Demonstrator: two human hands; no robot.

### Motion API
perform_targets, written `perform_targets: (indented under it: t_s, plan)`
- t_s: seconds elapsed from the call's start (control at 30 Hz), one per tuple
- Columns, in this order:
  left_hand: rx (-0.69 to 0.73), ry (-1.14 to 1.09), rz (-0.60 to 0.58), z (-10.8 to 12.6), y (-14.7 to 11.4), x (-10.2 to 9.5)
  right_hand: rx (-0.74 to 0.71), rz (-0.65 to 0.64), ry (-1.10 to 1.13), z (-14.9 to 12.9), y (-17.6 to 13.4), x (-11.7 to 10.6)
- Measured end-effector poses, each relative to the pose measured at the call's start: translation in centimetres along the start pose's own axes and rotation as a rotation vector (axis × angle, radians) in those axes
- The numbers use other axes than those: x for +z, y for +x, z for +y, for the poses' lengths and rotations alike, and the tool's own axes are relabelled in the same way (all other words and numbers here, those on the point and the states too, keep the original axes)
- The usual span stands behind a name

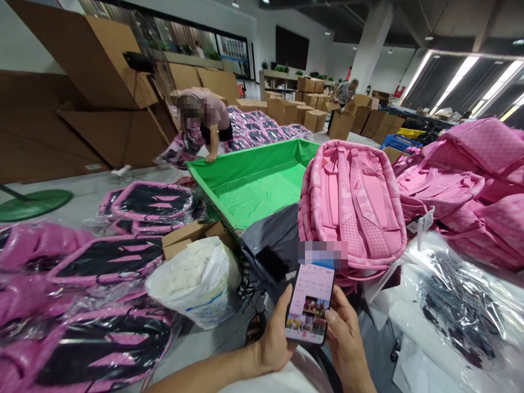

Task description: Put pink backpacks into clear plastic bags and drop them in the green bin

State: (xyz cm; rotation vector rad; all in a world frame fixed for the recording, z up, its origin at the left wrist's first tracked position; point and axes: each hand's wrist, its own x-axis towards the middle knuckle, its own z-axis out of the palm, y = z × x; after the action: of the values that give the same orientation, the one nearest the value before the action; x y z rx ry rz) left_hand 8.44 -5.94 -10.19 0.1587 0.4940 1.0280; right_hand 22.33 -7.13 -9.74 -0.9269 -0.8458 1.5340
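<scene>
Your left hand [272,341] wraps the left edge of a phone [310,303], fingers curled behind it and thumb lying along its side, while your right hand [346,341] closes on the right edge in the same way, thumb near the lower screen; both hands are shut on the phone and hold nothing else. The phone sits at six o'clock in your view, tilted upright toward you, its screen lit with small pictures. Just past it at twelve o'clock stands a pink backpack [354,202], straps facing you, leaning against more pink bags at two o'clock. A grey bag [272,234] lies at eleven o'clock from the phone, touching the backpack's base, and a white sack [196,281] sits at nine o'clock. Wrapped black-and-pink packs [106,256] cover the floor at eight to ten o'clock. A green tray [254,183] lies farther out at eleven, where another person [200,123] bends over its far rim. As I judge it, you are at a checking step, reading the screen and not handling stock. The next move would call for a thumb free to scroll or tap, or one hand released while the other keeps a firm grip.
</scene>
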Motion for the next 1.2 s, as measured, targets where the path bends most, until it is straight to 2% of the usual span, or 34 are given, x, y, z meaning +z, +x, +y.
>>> perform_targets:
  t_s: [0.13, 0.27, 0.47, 0.67, 0.9, 1.03, 1.2]
  plan:
    - [0.001, 0.077, 0.076, 1.1, -0.1, 2.2, -0.034, -0.027, 0.009, -0.1, -0.2, 0.0]
    - [-0.040, 0.089, 0.064, 1.4, -0.2, 3.0, 0.001, -0.015, 0.020, -1.1, -0.5, 0.7]
    - [-0.019, 0.105, 0.097, 1.5, -0.2, 2.7, -0.050, -0.102, 0.052, -0.5, -0.3, 0.3]
    - [-0.022, 0.074, 0.087, 1.2, 0.1, 1.9, 0.001, 0.010, 0.021, -1.3, -0.6, 1.8]
    - [-0.021, 0.052, 0.067, 1.1, 0.3, 2.0, 0.003, 0.039, 0.006, -2.0, -0.5, 2.5]
    - [-0.053, 0.062, 0.012, 1.1, 0.2, 1.5, 0.001, 0.037, -0.066, -2.4, -0.2, 2.3]
    - [-0.187, 0.075, -0.196, 0.3, 0.2, -0.3, -0.002, 0.162, -0.030, -2.5, 0.0, 1.7]
